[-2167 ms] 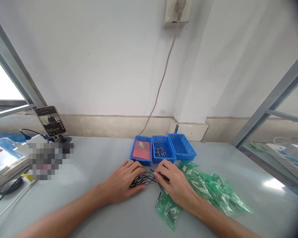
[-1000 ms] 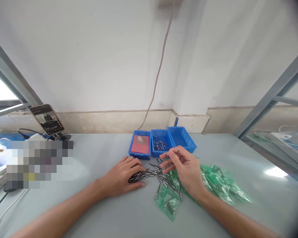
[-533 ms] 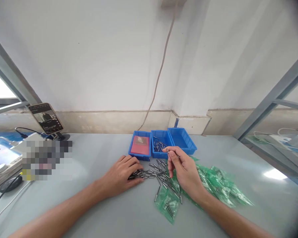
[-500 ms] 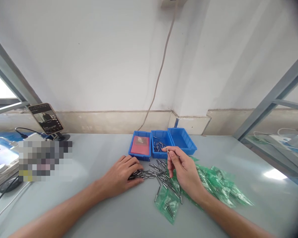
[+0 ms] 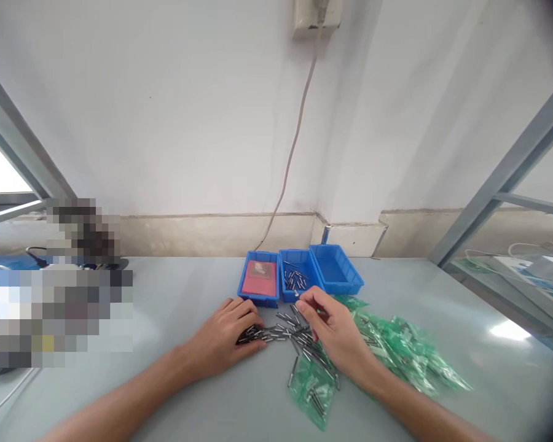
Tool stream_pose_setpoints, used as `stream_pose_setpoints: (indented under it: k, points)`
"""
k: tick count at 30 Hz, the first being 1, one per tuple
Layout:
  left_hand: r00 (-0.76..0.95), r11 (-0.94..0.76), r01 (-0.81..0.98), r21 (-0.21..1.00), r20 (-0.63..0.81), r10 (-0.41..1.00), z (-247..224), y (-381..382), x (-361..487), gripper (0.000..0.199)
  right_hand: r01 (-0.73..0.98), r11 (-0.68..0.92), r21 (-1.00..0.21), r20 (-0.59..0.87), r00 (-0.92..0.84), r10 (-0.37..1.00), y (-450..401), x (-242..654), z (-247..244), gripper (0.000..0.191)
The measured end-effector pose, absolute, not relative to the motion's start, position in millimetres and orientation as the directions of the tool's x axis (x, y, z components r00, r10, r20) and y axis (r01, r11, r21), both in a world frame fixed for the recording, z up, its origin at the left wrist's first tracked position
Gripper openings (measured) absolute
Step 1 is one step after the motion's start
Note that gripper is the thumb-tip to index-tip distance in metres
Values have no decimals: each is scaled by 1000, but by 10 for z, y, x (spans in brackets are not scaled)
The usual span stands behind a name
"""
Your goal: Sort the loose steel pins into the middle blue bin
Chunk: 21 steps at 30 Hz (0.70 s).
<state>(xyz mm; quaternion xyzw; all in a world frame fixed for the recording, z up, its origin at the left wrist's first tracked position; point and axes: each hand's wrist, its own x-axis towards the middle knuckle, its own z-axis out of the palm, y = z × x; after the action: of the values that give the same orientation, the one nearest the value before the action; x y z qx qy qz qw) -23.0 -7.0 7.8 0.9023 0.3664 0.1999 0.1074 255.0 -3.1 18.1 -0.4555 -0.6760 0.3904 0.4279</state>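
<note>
My left hand (image 5: 228,331) rests on the table at the left end of a loose pile of slim metal pins (image 5: 281,334), which look like rivets. Its fingers and thumb are apart, curved around the dark ends of some pins without lifting them. Above the pile's right part is my right hand (image 5: 329,322), thumb and forefinger pinched together just in front of the middle blue tray (image 5: 283,270). Whatever is between those fingertips is too small or hidden to make out. Several pins lie inside that tray. A small green plastic bag (image 5: 312,393) containing pins lies in front of the pile.
Left of the middle tray stands a blue tray (image 5: 240,285) with a pink packet (image 5: 259,283). To its right is another blue tray (image 5: 338,270). More green bags (image 5: 403,350) lie beneath and beyond my right forearm. A cable (image 5: 299,123) hangs down the wall.
My right hand has moved down and slightly left, from the tray's front edge toward the pile; the pin seen in its fingers is no longer visible. My left hand stays in place. The view has tilted up.
</note>
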Motion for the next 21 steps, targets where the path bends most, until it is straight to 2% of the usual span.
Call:
stream_pose_setpoints:
  k: [5, 11, 15, 18, 21]
  points:
    - [648, -704, 612, 361, 282, 708, 80, -80, -226, 17, 253, 254, -933, 190, -253, 949, -38, 2549, 203, 40]
    - [651, -715, 590, 374, 302, 696, 70, -75, -218, 16, 387, 351, -853, 275, -238, 932, -24, 2553, 189, 27]
    - [659, -714, 585, 386, 287, 695, 63, -71, -227, 15, 404, 353, -844, 274, -242, 931, -35, 2550, 205, 25]
    - [666, -715, 578, 394, 279, 692, 65, -69, -229, 15, 382, 346, -857, 256, -266, 929, -45, 2542, 243, 29]
    - [667, -721, 568, 397, 291, 686, 66, -67, -223, 15, 264, 232, -936, 163, -259, 952, -35, 2534, 284, 40]
